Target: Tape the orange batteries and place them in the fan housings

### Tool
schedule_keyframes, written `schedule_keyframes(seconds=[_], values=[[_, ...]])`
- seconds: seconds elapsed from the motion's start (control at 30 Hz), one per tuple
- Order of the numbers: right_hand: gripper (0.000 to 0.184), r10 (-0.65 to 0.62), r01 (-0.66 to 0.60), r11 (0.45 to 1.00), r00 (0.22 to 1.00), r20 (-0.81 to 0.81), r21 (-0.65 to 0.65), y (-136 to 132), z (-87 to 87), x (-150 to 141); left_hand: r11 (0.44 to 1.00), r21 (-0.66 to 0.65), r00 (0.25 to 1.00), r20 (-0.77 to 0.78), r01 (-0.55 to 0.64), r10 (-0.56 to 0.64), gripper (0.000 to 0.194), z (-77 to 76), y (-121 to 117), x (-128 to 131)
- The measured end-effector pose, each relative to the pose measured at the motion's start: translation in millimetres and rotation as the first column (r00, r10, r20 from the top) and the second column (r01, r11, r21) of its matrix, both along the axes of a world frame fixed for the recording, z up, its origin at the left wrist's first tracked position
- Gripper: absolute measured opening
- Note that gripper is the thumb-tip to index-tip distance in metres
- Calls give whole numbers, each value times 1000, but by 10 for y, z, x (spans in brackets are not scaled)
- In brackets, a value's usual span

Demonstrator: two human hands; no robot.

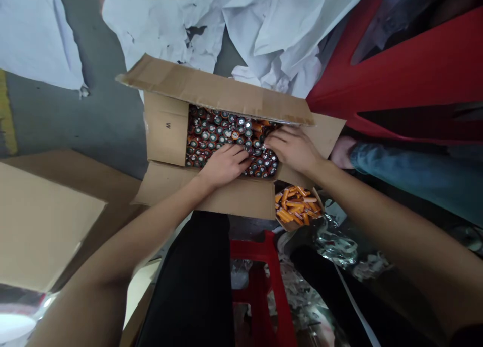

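An open cardboard box [166, 130] holds many battery cells [211, 130], mostly packed upright with their round ends facing up. A few orange-sided cells lie tilted near the far right corner. My left hand [226, 164] reaches over the near flap, its fingers curled down onto the cells at the middle of the near side. At the right end of the box is my right hand [292, 148], with bent fingers against the cells there. Both sets of fingertips are partly hidden, so whatever they grip cannot be made out.
A smaller carton of loose orange cells [296, 206] stands by the near right corner. Red plastic stools [415, 75] are at right and below. Crumpled white sheets [169, 24] lie beyond the box, another cardboard box [45, 221] at left. Someone's jeans-clad leg [407, 170] extends from the right.
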State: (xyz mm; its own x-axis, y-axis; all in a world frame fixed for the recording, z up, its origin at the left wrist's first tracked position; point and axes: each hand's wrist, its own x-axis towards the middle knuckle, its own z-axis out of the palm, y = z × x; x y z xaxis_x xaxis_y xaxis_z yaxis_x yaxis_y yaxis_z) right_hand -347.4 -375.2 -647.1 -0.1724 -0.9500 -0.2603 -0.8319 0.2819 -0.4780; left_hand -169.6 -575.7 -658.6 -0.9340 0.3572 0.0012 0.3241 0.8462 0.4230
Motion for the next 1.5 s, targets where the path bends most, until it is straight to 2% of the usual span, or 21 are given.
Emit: schedule_keyframes(seconds=[0.1,0.2,0.37,0.47,0.57,0.67,0.77,0.87,0.97,1.13,1.27,1.4,1.5], values=[[33,70,-68,997,997,-34,43,-20,127,142,998,-51,999,31,-21,23,24,38,34,-61],[50,52,-44,994,995,-84,99,-40,209,298,998,-63,997,68,-20,24,20,93,33,-72],[42,17,-12,992,999,-43,125,-105,133,384,995,-101,992,124,-22,35,21,185,-22,8],[34,10,-12,996,1000,22,93,-151,63,356,996,-83,990,131,-40,51,28,140,-29,46],[36,2,-7,995,999,53,96,-195,40,337,992,-12,982,141,-127,127,32,45,-11,50],[40,-85,81,990,996,31,113,-233,43,354,971,36,961,159,-237,228,33,-20,16,48],[41,-147,145,982,989,10,124,-268,31,370,959,75,951,166,-275,260,32,-38,21,62],[37,-143,137,985,989,47,109,-302,1,348,962,111,964,131,-248,233,33,-32,-10,81],[40,-82,72,993,990,112,88,-324,-21,304,966,127,974,58,-226,221,32,-3,-50,91],[31,10,-24,994,991,131,105,-358,-26,253,948,162,960,-8,-276,281,31,83,-71,121],[33,25,-39,994,991,135,102,-400,-31,251,941,106,947,10,-321,322,29,121,-71,126],[38,0,-8,999,988,154,46,-405,-31,280,974,35,974,49,-224,222,26,107,-69,99],[41,48,-53,998,987,154,26,-397,-13,304,988,-3,987,49,-155,155,30,82,-56,97]])
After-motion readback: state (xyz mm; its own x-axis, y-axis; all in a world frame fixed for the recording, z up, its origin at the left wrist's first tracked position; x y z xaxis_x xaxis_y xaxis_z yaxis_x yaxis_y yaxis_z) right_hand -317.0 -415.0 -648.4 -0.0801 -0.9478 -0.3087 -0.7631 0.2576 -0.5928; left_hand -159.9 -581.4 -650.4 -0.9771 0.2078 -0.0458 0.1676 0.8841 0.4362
